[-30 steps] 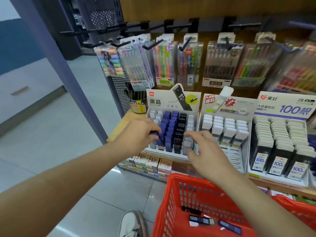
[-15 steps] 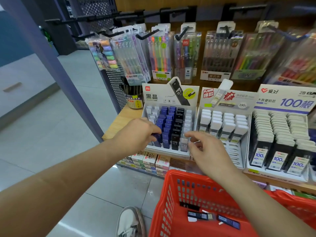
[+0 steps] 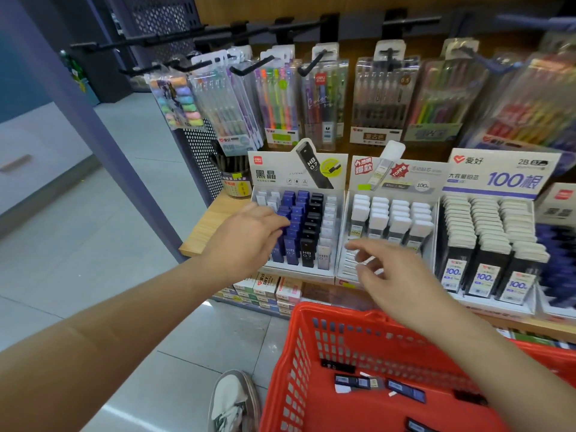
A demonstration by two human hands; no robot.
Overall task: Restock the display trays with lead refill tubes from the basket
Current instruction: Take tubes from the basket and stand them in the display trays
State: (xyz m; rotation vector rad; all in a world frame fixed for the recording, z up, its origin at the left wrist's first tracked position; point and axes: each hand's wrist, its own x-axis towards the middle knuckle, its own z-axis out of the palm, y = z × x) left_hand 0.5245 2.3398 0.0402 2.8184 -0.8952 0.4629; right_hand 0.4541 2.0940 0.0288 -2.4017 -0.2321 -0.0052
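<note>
Hiding its fingertips, left hand (image 3: 246, 241) touches blue tubes (image 3: 296, 213) mid-frame; grip unclear. Blurry right hand (image 3: 402, 275), lower right of them, spread empty.

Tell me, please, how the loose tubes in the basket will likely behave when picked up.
The tubes look like small, slim, hard plastic cases, so they are probably stiff and light. Their flat sides suggest they would slide rather than roll across the basket floor. Since they lie flat on that floor, lifting one may take a careful pinch at its edges.
</note>
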